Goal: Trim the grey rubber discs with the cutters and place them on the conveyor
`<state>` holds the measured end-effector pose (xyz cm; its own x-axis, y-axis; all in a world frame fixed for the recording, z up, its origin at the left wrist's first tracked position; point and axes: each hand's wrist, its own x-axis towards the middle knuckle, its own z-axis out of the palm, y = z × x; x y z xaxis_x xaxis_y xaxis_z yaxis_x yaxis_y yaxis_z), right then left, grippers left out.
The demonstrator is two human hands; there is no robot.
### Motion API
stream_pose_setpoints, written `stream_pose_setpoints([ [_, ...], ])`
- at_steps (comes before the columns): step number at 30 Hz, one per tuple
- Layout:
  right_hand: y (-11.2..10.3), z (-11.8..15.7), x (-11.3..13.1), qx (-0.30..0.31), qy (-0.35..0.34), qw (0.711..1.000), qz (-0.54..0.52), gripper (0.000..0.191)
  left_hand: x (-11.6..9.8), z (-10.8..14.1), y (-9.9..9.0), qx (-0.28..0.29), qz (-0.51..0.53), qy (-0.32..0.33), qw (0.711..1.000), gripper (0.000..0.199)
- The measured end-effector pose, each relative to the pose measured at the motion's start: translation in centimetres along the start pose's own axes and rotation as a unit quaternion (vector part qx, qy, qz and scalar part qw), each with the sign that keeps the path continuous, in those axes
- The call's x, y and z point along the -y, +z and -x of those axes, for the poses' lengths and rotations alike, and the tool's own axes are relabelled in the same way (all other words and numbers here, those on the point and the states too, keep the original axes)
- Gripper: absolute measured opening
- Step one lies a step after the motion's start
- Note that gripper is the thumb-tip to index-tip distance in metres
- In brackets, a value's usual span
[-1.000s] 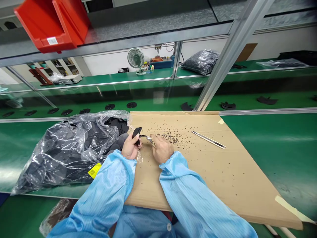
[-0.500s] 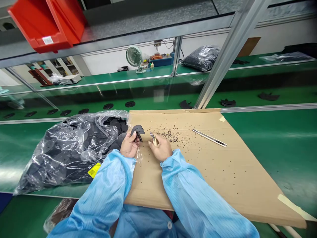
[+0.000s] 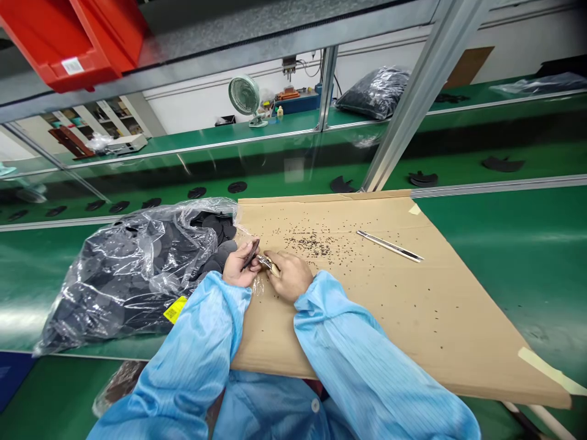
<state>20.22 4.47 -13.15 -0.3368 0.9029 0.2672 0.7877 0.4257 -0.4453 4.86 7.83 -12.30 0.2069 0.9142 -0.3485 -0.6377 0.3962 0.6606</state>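
Note:
My left hand [image 3: 239,266] is closed on a dark, curved flat part [image 3: 251,253], now seen nearly edge-on. In my right hand [image 3: 290,275] is a pair of small cutting pliers [image 3: 271,265] with pale handles; its metal jaws meet or nearly meet the dark part's edge. Both hands are above a cardboard sheet [image 3: 348,324]. Just left of my left hand lies a clear plastic bag [image 3: 123,269] full of similar dark parts, its mouth towards the hand. Many tiny black bits [image 3: 316,243] are scattered on the cardboard beyond my right hand.
A slim knife-like tool [image 3: 389,245] lies on the cardboard to the right. Behind, dark parts [image 3: 197,193] sit spaced along a green belt [image 3: 284,183]. A slanted metal post [image 3: 403,104] rises at the cardboard's far edge. A red bin [image 3: 77,46] hangs upper left.
My left hand has turned the dark part from a flat-on view to edge-on. My right hand has brought the pliers left, up to the part. The view has shifted slightly.

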Motion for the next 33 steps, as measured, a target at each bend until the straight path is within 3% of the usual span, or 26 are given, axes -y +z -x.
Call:
stream_pose_setpoints([
  [7,-0.2,0.0,0.2,0.026,-0.007,0.999,0.037,0.042,-0.1,0.3,0.1,0.022,-0.026,0.0,0.999,0.017],
  [17,-1.0,-0.1,1.0,0.072,0.008,0.992,0.103,0.039,0.3,-0.2,-0.4,-0.005,-0.057,0.014,0.998,0.019],
  [21,-0.6,-0.1,0.8,0.073,0.017,0.994,0.082,0.037,0.5,-0.4,-0.3,-0.015,-0.049,0.018,0.999,0.018],
  [23,-0.3,0.0,0.3,0.034,0.025,0.999,0.028,0.031,0.6,-0.6,0.1,-0.022,-0.034,0.036,0.999,0.019],
  [25,0.0,-0.1,-0.4,-0.048,0.049,0.996,-0.05,0.028,0.9,-0.9,0.5,-0.039,-0.03,0.07,0.996,0.022],
  [30,-1.0,-0.8,-1.4,-0.289,0.121,0.936,-0.157,0.033,2.2,-1.6,0.7,-0.049,-0.076,0.177,0.98,0.038],
  [32,-1.9,-1.8,-0.5,-0.314,0.09,0.936,-0.132,0.032,2.8,-2.0,0.4,-0.024,-0.13,0.199,0.971,0.034],
  [33,-2.4,-2.4,0.3,-0.297,0.058,0.947,-0.11,0.03,3.1,-2.2,0.3,-0.01,-0.148,0.203,0.968,0.03],
])
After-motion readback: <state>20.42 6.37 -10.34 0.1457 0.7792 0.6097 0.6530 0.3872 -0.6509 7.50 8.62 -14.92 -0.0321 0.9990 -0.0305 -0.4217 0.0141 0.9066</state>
